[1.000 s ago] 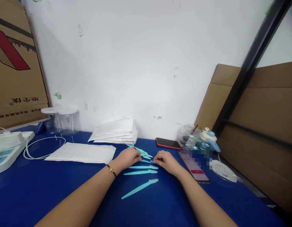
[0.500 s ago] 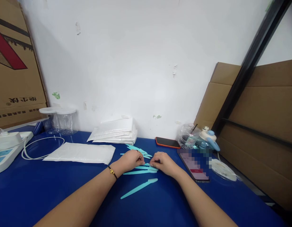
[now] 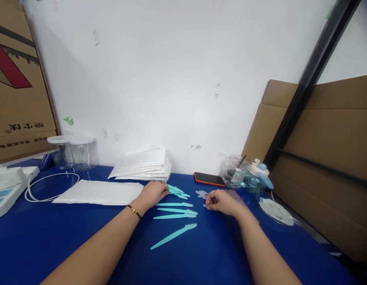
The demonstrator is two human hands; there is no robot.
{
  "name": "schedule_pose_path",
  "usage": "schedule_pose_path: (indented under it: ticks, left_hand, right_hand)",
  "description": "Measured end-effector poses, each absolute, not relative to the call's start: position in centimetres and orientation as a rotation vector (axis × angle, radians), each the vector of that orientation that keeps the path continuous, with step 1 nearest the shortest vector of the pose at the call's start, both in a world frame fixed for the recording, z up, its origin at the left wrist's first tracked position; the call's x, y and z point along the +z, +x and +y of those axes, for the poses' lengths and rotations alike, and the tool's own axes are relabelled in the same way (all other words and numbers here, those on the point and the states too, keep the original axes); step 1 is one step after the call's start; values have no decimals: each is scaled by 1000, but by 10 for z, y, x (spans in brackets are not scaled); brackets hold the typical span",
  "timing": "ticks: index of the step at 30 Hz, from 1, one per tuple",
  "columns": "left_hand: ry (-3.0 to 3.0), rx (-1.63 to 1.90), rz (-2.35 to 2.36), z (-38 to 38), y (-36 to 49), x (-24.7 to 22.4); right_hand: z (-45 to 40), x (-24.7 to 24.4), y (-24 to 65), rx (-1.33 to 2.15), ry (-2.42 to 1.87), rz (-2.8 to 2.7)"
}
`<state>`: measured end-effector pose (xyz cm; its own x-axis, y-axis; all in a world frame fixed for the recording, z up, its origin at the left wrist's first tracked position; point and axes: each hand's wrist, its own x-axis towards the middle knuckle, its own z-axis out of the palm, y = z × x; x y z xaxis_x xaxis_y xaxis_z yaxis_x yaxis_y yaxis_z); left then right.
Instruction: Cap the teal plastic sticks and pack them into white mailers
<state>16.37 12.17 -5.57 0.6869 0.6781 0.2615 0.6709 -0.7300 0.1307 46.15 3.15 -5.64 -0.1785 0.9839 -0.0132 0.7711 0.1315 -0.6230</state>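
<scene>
My left hand (image 3: pixel 156 192) rests at the left end of a small pile of teal eyebrow razors (image 3: pixel 176 191), its fingers bent over their handles; whether it grips one is hidden. Nearer to me several more razors lie spread out, the closest one (image 3: pixel 174 236) slanted on its own. My right hand (image 3: pixel 219 202) is closed in a pinch on a small translucent blade cap (image 3: pixel 205 206), which peeks out at the fingertips. Just beyond those fingers lie several loose pale caps (image 3: pixel 201 193).
A white padded mailer (image 3: pixel 100 192) lies left, with a stack of mailers (image 3: pixel 143 165) by the wall. An orange-edged phone (image 3: pixel 209 179), a bottle (image 3: pixel 257 176) and another phone (image 3: pixel 235 194), partly behind my right arm, are on the right. Clear jars (image 3: pixel 84 153) stand back left.
My hands have moved apart: the left went up and left to the razor pile, the right moved right to the caps. A razor formerly between them now lies uncovered on the table.
</scene>
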Motion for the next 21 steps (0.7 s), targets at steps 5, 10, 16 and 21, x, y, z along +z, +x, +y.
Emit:
schedule_pose_path:
  ticks: [5, 10, 16, 21]
  left_hand:
    - [2816, 422, 929, 119, 164, -53]
    - [2774, 373, 802, 113, 170, -54]
    - [2791, 390, 793, 110, 174, -55]
    - [2778, 386, 799, 106, 178, -55]
  right_hand:
    - [36, -61, 444, 693, -1604, -1959]
    - [40, -68, 428, 600, -1485, -2018]
    - [41, -71, 426, 615, -1488, -2014]
    - [39, -69, 421, 649, -1463, -2007]
